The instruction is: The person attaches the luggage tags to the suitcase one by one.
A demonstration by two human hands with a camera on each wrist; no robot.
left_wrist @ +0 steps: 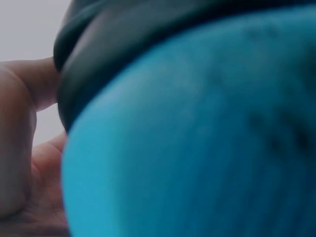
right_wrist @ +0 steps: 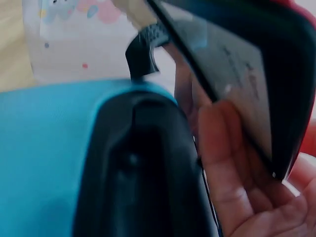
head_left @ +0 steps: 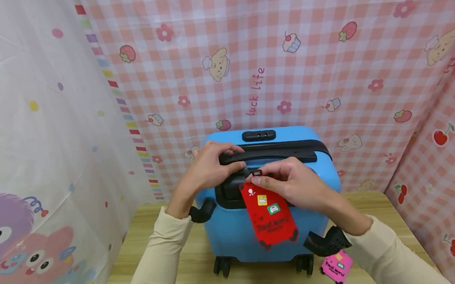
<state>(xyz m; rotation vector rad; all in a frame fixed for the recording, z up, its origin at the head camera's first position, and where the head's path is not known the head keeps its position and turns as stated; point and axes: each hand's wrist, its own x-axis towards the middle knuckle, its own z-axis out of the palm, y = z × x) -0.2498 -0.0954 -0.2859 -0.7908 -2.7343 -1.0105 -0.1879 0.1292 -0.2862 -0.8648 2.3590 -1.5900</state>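
Note:
A light blue suitcase [head_left: 243,236] stands upright, its black carry handle [head_left: 276,156] across the upper part. The left hand [head_left: 209,165] holds the left end of that handle, fingers over it and thumb below. Near the thumb tip is a short dark strap, its far end hidden. Between thumb and fingers the right hand [head_left: 297,184] pinches the buckle and strap at the top of a red luggage tag [head_left: 272,223], which hangs tilted over the suitcase front. The right wrist view shows the tag's clear window [right_wrist: 237,69], with fingers behind it. The left wrist view is mostly blurred blue shell [left_wrist: 148,148].
A pink luggage tag [head_left: 336,269] lies on the wooden table [head_left: 362,199] beside the right forearm. A black combination lock [head_left: 259,135] sits on the suitcase top. Checked cloth [head_left: 306,78] hangs behind and at the right, white printed cloth [head_left: 50,129] at the left.

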